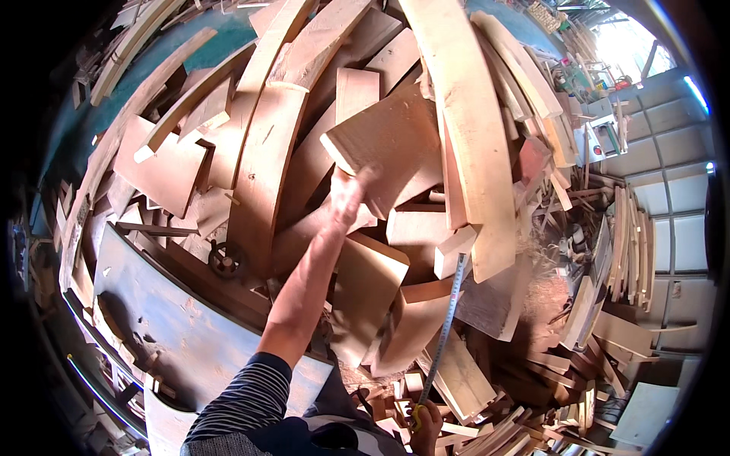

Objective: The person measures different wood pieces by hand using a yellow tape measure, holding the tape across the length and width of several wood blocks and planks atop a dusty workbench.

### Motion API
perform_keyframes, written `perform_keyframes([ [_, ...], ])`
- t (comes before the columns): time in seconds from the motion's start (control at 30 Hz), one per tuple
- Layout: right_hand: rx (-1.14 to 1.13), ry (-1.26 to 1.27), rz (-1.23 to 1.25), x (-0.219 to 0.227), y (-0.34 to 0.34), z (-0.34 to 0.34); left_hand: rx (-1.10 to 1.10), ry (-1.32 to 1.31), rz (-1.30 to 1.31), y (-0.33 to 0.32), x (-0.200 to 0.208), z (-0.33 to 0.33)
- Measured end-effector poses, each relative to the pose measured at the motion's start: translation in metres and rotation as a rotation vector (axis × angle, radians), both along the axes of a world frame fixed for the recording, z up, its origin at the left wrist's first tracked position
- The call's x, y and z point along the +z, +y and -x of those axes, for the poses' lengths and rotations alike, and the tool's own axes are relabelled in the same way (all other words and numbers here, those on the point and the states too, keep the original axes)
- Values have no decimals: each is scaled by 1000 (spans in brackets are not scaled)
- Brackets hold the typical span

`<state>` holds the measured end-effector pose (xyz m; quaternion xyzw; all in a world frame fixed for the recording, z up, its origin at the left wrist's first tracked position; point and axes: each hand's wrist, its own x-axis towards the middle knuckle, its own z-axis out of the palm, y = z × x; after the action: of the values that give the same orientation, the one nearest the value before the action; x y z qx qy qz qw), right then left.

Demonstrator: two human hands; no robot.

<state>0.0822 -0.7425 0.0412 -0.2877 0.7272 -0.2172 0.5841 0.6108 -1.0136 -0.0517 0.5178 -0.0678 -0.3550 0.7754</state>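
Observation:
My left hand (349, 190) reaches into the heap of timber, its fingers closed on the near corner of a broad brown wooden board (399, 140). The board lies tilted over other offcuts; part of my grip is hidden and slightly blurred. Low in the view, my right hand (428, 425) is wrapped round a yellow tape measure (416, 416). Its pale blade (447, 323) stands out away from me, the tip near a small wood block (455, 252). Short thick offcuts (370, 277) lie between my two hands.
Long planks (464, 137) arch over the pile ahead. At left stand a worn metal machine table (182, 304) and a dark handwheel (226, 259). Scrap sticks (487, 441) and sawdust (544, 304) cover the floor at right, beside a panelled wall (669, 197).

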Motion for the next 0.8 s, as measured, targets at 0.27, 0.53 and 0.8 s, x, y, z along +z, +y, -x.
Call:
perform_keyframes([
  [0.27,-8,-41,177,13,20,8,72,405,160,7,0,-8],
  [0.53,32,-185,247,10,12,19,276,502,130,175,67,188],
  [0.8,202,-315,244,7,-1,48,277,567,249,322,39,234],
])
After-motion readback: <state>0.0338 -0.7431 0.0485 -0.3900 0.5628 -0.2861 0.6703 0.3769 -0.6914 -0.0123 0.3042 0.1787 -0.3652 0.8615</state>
